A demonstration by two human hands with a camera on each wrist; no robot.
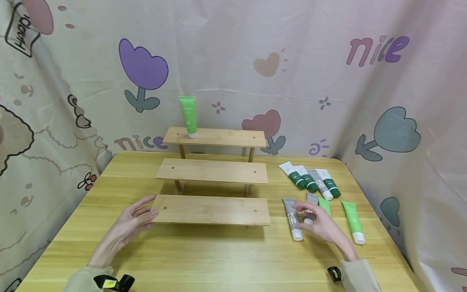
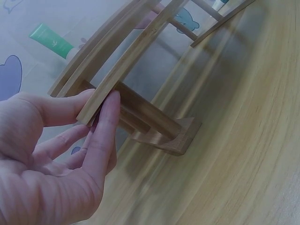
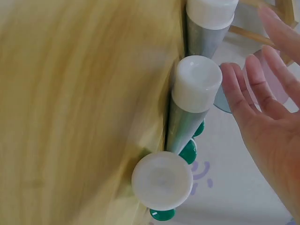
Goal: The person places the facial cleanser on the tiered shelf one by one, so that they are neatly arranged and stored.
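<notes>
Head view: I observe left hand (image 1: 127, 224) pinching three-tiered pale-wood rack (image 1: 211, 209), right hand (image 1: 322, 224) loosely spread near grey, white-capped squeeze tubes (image 1: 291, 215)

Soft light, faint shadows on the table (image 1: 189, 259)

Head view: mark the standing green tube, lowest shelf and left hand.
Standing green tube (image 1: 188, 114): head view, middle of its body.
Lowest shelf (image 1: 211, 210): head view, middle of top face.
Left hand (image 1: 129, 221): head view, middle of the hand.

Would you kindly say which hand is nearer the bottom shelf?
Left hand, gripping the bottom shelf at its left end; the right hand is past the right end, near gray tubes.
</notes>
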